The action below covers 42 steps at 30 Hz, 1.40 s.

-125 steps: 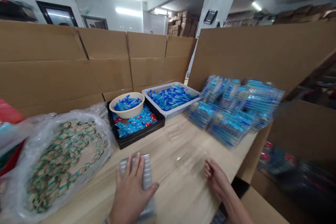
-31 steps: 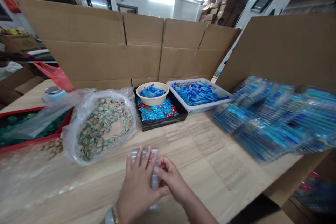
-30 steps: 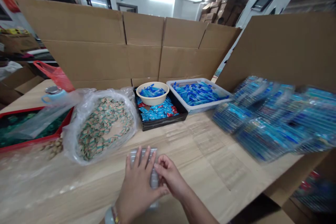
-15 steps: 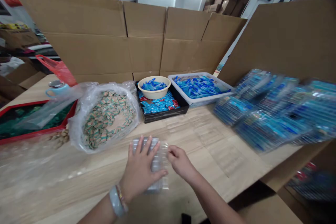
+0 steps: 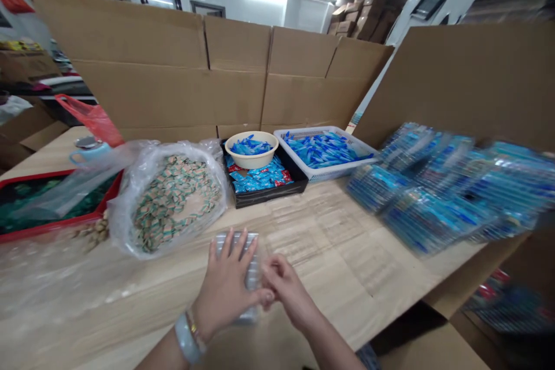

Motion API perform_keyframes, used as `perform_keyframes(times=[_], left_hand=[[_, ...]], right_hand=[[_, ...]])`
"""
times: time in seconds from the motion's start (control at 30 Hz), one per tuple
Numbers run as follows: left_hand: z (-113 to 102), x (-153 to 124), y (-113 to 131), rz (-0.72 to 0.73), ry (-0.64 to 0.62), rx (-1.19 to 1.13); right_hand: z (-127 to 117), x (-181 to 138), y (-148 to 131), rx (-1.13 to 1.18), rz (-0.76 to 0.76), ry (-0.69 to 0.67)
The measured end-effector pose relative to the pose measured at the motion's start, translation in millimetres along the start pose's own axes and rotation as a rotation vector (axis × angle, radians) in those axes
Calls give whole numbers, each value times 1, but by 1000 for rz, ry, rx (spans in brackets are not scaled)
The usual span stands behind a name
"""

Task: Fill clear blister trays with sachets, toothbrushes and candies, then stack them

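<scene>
My left hand (image 5: 229, 283) lies flat, fingers spread, on a stack of clear plastic trays (image 5: 251, 315) at the table's near middle. Only the stack's edges show around the palm and fingers. At the stack's right side, my right hand (image 5: 284, 286) is closed in a pinch, its fingertips close to my left thumb. Whether a tray edge is between those fingertips is blurred and hidden. More clear trays (image 5: 368, 266) lie flat on the wood to the right of the hands, nearly see-through.
Behind the hands stand a plastic bag of small wrapped packets (image 5: 173, 202), a black tray of blue packets (image 5: 269, 193), a cream bowl (image 5: 254, 159) and a white basket (image 5: 321, 170) with blue pieces. Filled clear packs (image 5: 437, 214) are stacked at right. Cardboard walls (image 5: 165, 92) rise behind.
My right hand has moved left and slightly down, from the tray edge it pulled outward to beside my left thumb. My left hand stays on the stack. The view has shifted slightly.
</scene>
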<state>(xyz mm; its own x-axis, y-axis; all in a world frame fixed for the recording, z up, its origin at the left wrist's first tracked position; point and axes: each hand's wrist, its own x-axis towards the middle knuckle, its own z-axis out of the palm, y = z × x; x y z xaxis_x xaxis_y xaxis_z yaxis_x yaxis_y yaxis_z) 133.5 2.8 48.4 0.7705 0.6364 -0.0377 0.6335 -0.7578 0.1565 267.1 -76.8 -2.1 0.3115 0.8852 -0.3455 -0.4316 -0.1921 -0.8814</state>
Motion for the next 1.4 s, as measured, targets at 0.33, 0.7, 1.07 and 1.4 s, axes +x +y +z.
perform_keyframes(times=[0.33, 0.7, 1.07, 1.4], left_hand=[[-2, -6, -16, 10, 36, -42], [-3, -9, -16, 14, 51, 16], [-13, -14, -3, -38, 88, 59], [42, 82, 162, 587, -333, -69]], right_hand=[[34, 26, -4, -155, 22, -256], [-75, -117, 37, 239, 49, 308], [-131, -117, 35, 350, 88, 480], [-209, -75, -4, -1031, -194, 992]])
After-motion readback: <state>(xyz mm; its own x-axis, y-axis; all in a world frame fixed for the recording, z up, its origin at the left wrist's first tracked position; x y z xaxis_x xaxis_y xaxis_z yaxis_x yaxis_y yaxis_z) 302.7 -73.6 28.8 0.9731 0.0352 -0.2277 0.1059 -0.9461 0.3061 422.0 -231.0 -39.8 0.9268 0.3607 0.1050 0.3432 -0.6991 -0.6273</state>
